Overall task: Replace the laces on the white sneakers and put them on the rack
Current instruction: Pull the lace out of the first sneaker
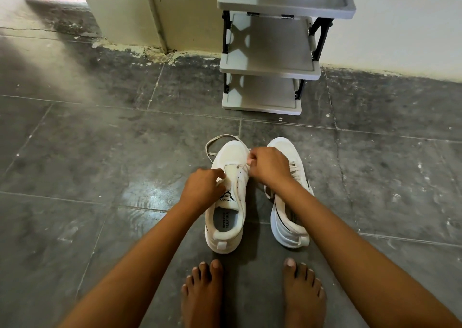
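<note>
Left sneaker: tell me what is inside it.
Inside the left sneaker only a printed insole shows. The left hand covers the tongue, hiding the toe end.
</note>
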A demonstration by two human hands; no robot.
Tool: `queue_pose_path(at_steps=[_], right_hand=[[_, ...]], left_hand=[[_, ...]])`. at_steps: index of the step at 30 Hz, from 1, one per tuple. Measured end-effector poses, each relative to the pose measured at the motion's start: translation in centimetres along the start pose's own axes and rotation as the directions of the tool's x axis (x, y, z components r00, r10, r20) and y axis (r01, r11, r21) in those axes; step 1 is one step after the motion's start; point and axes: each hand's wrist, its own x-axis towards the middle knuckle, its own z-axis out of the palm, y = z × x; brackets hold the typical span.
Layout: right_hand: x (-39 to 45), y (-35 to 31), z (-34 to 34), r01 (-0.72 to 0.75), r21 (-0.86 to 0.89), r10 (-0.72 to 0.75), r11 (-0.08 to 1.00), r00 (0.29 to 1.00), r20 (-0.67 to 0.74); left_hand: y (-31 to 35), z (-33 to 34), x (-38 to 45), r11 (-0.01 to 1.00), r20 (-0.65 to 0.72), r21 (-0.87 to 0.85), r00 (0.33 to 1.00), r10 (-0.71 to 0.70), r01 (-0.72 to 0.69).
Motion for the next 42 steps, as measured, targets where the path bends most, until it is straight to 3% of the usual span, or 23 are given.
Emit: queue_pose_path(at_steps=[2,3,4,6,7,8,10,12,13,15,17,18,19,21,25,30,34,42], right_hand=[[0.5,-0.5,-1.2,-0.003,0.335,-0.017,0.942,0.998,0.059],[0.4,-0.8,-2.1,-0.012,0.517,-0.038,0.856,0.995,0.087],[0.2,-1.1,-3.1,-0.033,0.712,-0.068,0.702,0.991,0.113],[-0.2,-1.4,-5.0,-0.075,0.985,-0.161,0.156,0.982,0.1],[-0.3,-1.4,-5.6,-0.09,0.992,-0.186,-0.09,0.98,0.071],[-0.3,-1.5,-5.9,-0.103,0.967,-0.186,-0.231,0.981,0.06],[-0.1,-1.6,-5.1,-0.157,0.939,-0.138,-0.306,0.983,0.119],[0.4,-1.6,-3.3,-0.251,0.947,-0.056,-0.199,0.968,0.245],[0.8,-1.4,-2.2,-0.296,0.953,-0.004,-0.061,0.955,0.296],[1.4,-0.5,-0.4,-0.337,0.873,0.115,0.352,0.941,0.317],[2.0,0.8,1.0,-0.282,0.605,0.17,0.745,0.957,0.236],[2.0,1.3,1.4,-0.237,0.421,0.163,0.876,0.965,0.203],[1.9,1.6,1.8,-0.203,0.269,0.155,0.942,0.97,0.188],[1.4,2.0,2.3,-0.157,0.135,0.128,0.978,0.971,0.201],[1.0,1.7,2.8,-0.074,0.103,0.042,0.992,0.959,0.28],[1.0,1.6,1.6,0.082,-0.123,-0.062,0.989,0.986,0.156],[0.7,1.8,0.8,0.112,-0.202,-0.098,0.973,0.992,0.08],[-0.1,1.3,0.2,0.178,-0.457,-0.144,0.871,0.984,0.11]], left_hand=[[-0.1,0.0,0.0,1.0,0.002,0.004,1.0,-0.003,0.003],[-0.2,0.0,0.2,1.0,0.006,0.007,1.0,-0.005,0.005],[-0.2,0.0,0.3,1.0,0.012,0.009,1.0,-0.007,0.007],[-0.2,0.1,0.6,1.0,0.028,0.024,1.0,-0.002,0.002],[-0.1,0.1,0.6,0.999,0.034,0.033,0.999,0.004,-0.005],[0.0,0.2,0.7,0.999,0.036,0.038,0.999,0.008,-0.009],[0.1,0.3,0.6,0.999,0.036,0.039,0.999,0.01,-0.012],[0.0,0.4,0.7,0.999,0.031,0.04,0.999,0.008,-0.009],[0.0,0.4,0.7,0.999,0.031,0.039,0.999,0.005,-0.007],[-0.1,0.5,0.7,1.0,0.033,0.028,0.999,-0.001,0.0],[-0.1,0.5,0.6,1.0,0.029,0.025,1.0,-0.007,0.006],[-0.1,0.6,0.6,1.0,0.024,0.028,1.0,-0.005,0.005],[-0.2,0.6,0.6,0.999,0.02,0.035,1.0,-0.003,0.003],[-0.1,0.7,0.6,0.999,0.014,0.046,1.0,0.003,-0.004],[-0.2,0.6,0.4,0.999,0.004,0.051,1.0,0.017,-0.017],[-0.2,0.6,0.5,0.998,0.017,0.061,1.0,0.021,-0.022],[-0.1,0.8,0.6,0.996,0.007,0.082,1.0,0.019,-0.019],[-0.1,1.0,0.7,0.997,0.007,0.081,1.0,0.02,-0.021]])
